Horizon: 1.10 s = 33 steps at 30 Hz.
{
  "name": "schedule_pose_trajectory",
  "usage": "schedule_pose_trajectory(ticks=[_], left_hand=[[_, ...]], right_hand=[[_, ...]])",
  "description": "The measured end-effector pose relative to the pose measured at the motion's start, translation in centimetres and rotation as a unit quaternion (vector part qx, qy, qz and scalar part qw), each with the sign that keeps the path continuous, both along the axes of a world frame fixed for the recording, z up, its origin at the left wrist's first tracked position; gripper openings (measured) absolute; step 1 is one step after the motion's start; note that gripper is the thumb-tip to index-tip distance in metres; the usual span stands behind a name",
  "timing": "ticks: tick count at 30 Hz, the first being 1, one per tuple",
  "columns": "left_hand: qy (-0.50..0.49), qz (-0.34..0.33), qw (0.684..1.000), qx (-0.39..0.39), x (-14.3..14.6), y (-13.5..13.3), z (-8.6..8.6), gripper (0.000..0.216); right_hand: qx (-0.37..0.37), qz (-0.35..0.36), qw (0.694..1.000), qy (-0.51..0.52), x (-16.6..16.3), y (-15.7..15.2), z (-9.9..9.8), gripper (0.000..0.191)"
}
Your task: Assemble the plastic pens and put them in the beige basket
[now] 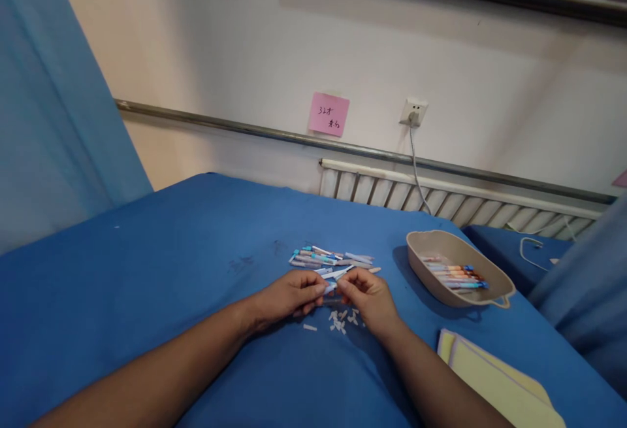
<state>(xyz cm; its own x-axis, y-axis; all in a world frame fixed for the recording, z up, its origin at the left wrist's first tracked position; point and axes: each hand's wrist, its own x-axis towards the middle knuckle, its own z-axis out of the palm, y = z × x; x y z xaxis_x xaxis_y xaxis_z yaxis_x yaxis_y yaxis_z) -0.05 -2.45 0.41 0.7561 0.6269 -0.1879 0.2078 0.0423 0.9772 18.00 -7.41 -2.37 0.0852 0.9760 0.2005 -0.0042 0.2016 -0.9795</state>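
Note:
Between my two hands is a slim light-coloured pen (330, 288), held just above the blue table cover. My left hand (295, 292) is closed around one end of it. The fingertips of my right hand (366, 294) pinch at its other end, though what exactly they grip there is too small to make out. A loose pile of pens (321, 258) with white, grey and light blue barrels lies just beyond my hands. Small white scraps (337, 321) are scattered on the cover below them.
A beige basin (416, 251) holding several pens (458, 276) stands at the right. Folded yellow cloths (494, 376) lie near the front right. Behind the blue-covered table (196, 232) are a radiator (382, 186) and a plugged-in cord (415, 160). Blue curtains (59, 101) hang at the sides.

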Motion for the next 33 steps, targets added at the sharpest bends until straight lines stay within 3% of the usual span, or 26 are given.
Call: schedule_pose_trajectory(ticks=[11,14,16,18,20,26,29,33], left_hand=[[-0.074,-0.004,0.994,-0.084,0.1,-0.2,-0.5,0.032],[-0.097,0.019,0.991,-0.095,0.0,0.3,-0.5,0.031],[-0.119,0.041,0.986,-0.109,0.0,0.8,-0.4,0.030],[-0.141,0.068,0.980,-0.124,-0.1,1.4,-0.4,0.028],[-0.155,0.095,0.974,-0.132,-0.2,1.8,-0.4,0.026],[-0.170,0.121,0.968,-0.137,-0.2,2.0,-0.4,0.023],[-0.154,0.111,0.973,-0.130,-0.1,1.8,-0.6,0.023],[-0.124,0.104,0.981,-0.104,0.0,1.6,-0.9,0.026]], right_hand=[[0.001,0.029,0.999,0.030,-0.1,-0.4,0.5,0.031],[0.002,-0.008,0.998,0.062,1.5,-0.1,1.3,0.037],[-0.014,-0.074,0.995,0.066,3.2,0.3,1.6,0.037],[-0.041,-0.137,0.990,-0.013,5.3,0.8,1.6,0.036],[-0.089,-0.155,0.972,-0.152,7.2,1.2,1.3,0.033],[-0.174,-0.111,0.869,-0.449,8.7,0.9,0.5,0.021],[-0.171,-0.067,0.845,-0.502,8.1,0.5,0.4,0.014],[-0.136,-0.078,0.827,-0.539,7.9,0.5,0.3,0.013]])
